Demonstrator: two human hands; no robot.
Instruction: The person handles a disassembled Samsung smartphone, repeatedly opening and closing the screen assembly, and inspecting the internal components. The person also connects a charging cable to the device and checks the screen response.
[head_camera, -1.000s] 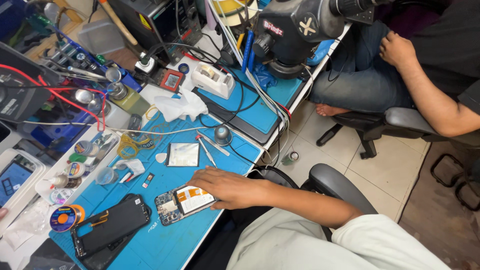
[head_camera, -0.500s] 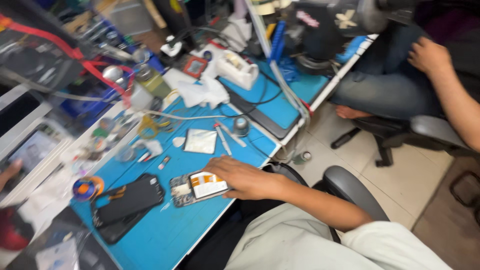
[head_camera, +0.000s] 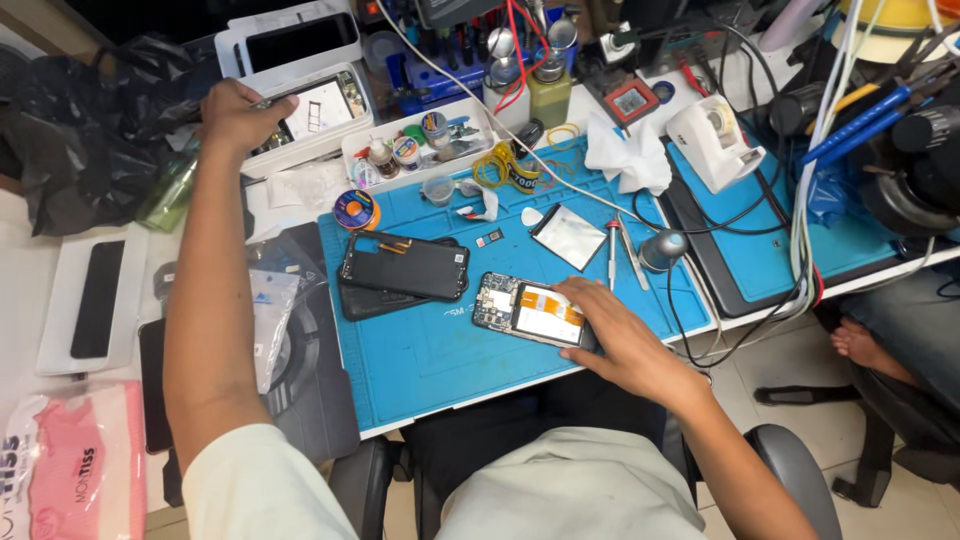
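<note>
My right hand (head_camera: 615, 340) rests on a blue work mat (head_camera: 430, 350), its fingers closed over the right end of an opened phone (head_camera: 525, 310) with a bare circuit board and an orange-and-white battery. My left hand (head_camera: 235, 112) is stretched to the far left of the bench. Its curled fingers grip the left end of a lit phone (head_camera: 318, 105) lying on a white tray (head_camera: 300, 150). A black phone panel (head_camera: 405, 265) lies on the mat between my two arms.
A solder spool (head_camera: 355, 210), a parts tray with small bottles (head_camera: 420, 150), a metal plate (head_camera: 567, 235), tweezers (head_camera: 612, 250), crumpled tissue (head_camera: 625, 155) and a tape dispenser (head_camera: 715, 140) crowd the mat. Another person's foot (head_camera: 870, 345) is at the right. A pink tissue pack (head_camera: 90, 460) lies bottom left.
The view has swung left. My left arm has come into view, reaching out to the lit phone at the far left. My right hand stays on the opened phone.
</note>
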